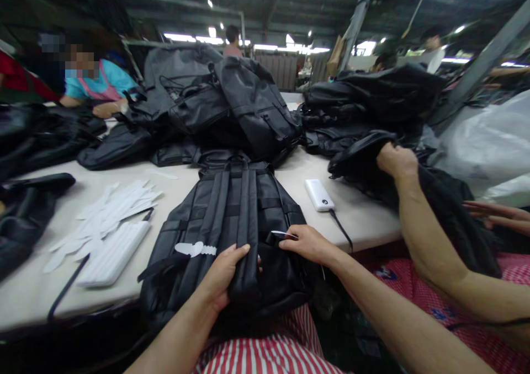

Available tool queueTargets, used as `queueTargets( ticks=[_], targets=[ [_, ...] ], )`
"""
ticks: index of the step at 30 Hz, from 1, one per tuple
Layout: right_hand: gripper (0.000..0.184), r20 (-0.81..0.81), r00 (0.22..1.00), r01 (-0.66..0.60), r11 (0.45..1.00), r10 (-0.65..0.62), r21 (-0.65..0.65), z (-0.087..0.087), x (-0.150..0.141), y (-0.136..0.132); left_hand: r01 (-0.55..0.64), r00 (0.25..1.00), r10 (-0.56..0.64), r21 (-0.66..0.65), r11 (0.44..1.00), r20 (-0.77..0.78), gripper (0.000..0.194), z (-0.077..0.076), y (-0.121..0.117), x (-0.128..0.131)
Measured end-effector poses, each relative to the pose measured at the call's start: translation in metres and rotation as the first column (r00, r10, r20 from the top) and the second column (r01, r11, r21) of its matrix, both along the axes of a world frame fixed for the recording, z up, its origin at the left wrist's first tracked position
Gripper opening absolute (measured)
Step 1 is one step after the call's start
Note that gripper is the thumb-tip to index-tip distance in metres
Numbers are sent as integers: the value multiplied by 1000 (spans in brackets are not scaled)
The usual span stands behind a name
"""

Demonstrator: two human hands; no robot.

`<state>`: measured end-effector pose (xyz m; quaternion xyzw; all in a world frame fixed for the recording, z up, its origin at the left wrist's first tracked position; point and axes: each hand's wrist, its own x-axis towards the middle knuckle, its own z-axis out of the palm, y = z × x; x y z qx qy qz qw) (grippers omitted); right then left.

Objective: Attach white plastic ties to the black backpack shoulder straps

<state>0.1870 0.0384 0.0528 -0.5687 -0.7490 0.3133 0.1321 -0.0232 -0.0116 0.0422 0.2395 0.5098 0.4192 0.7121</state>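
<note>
A black backpack [226, 241] lies on the pale table [37, 286] with its padded back and straps facing up. My left hand [223, 274] grips the straps near the backpack's lower end. My right hand [304, 244] pinches a thin white tag strip [285, 234] beside a strap at the backpack's upper side. A white paper tag [194, 249] rests on the straps just above my left hand. Close to my right hand lies a white power bank [319, 194] with a black cable. A loose pile of white paper tags [103, 217] lies left of the backpack.
A white ribbed block [114, 252] with a black cord lies by the tags. Black bags [219, 98] are heaped along the table's far side. A co-worker's arms [434, 219] hold a black bag at right, beside a white plastic sack [488, 142].
</note>
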Motion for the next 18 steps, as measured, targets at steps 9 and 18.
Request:
queueTargets(
  ticks=[9, 18],
  targets=[
    [10, -160, 975, 152, 988, -153, -23, -9, -6, -7, -20, 1000, 20, 10, 1000, 9, 11, 0, 0, -2],
    [14, -359, 872, 193, 909, -332, -370, -20, 12, -10, -59, 997, 59, 8, 998, 48, 12, -4, 1, -2]
  ],
)
